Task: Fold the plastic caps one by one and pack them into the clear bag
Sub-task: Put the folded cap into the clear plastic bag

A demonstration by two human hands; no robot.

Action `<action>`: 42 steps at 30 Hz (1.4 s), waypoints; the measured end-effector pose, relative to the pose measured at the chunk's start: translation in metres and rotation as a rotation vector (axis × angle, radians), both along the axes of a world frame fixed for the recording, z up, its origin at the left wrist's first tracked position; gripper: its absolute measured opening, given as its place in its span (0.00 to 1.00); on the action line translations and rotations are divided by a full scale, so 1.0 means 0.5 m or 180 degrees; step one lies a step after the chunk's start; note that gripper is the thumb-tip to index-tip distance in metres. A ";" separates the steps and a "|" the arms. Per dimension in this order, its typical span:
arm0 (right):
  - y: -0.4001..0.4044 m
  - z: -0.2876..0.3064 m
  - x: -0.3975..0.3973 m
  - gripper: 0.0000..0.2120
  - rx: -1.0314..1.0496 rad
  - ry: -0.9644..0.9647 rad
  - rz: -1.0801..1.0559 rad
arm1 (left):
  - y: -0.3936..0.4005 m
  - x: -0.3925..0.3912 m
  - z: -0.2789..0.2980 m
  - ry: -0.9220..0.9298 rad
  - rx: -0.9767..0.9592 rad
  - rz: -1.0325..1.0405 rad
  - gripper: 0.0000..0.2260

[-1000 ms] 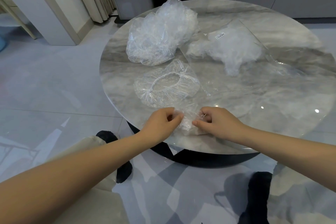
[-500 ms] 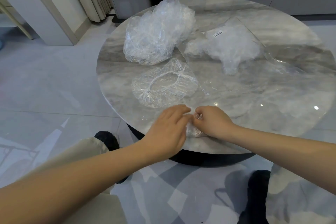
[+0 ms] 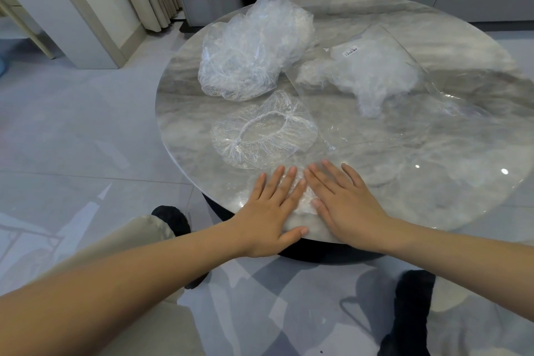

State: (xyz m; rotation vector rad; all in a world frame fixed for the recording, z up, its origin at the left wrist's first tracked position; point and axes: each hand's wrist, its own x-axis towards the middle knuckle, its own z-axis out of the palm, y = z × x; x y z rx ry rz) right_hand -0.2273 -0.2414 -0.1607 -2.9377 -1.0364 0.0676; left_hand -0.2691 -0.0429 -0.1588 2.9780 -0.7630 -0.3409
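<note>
**Item: folded plastic cap, pressing stage**

Grip: left hand [image 3: 270, 208] and right hand [image 3: 341, 199], both laid flat with fingers straight and spread, side by side, pinching nothing. Index fingertips nearly meet.

Held item: folded cap [image 3: 303, 205], a small crumpled clear bundle, visible only in the gap between the two palms and partly under them, lying at the near edge of the marble table [image 3: 433, 182].

Just beyond the fingertips: one unfolded cap [image 3: 264, 133], lying flat with its elastic ring up.

Farther beyond, to the left-hand side: heap of loose caps [image 3: 254, 49].

Farther beyond, to the right-hand side: clear bag [image 3: 372, 72], labelled, already holding white folded stock; its mouth appears to lie toward the right hand, though the film is hard to trace.

Handling note (judgement): the step is squeezing air out so the fold keeps. Press evenly with both palms, sweep outward from the gap, keep one hand weighting the bundle while the other takes hold, since thin film tends to spring open. Mind the table edge near the left thumb.
</note>
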 end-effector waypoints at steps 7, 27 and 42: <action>0.000 0.012 0.010 0.39 0.0102 0.0331 -0.0128 | 0.010 0.017 0.007 0.0127 -0.0532 0.0181 0.34; 0.005 0.066 0.012 0.10 0.1842 0.1013 -0.0573 | -0.018 0.016 0.048 0.0127 -0.2260 0.1637 0.19; 0.042 0.061 0.025 0.15 0.1116 0.0836 -0.0967 | -0.011 0.031 0.051 -0.0270 -0.1205 0.1459 0.12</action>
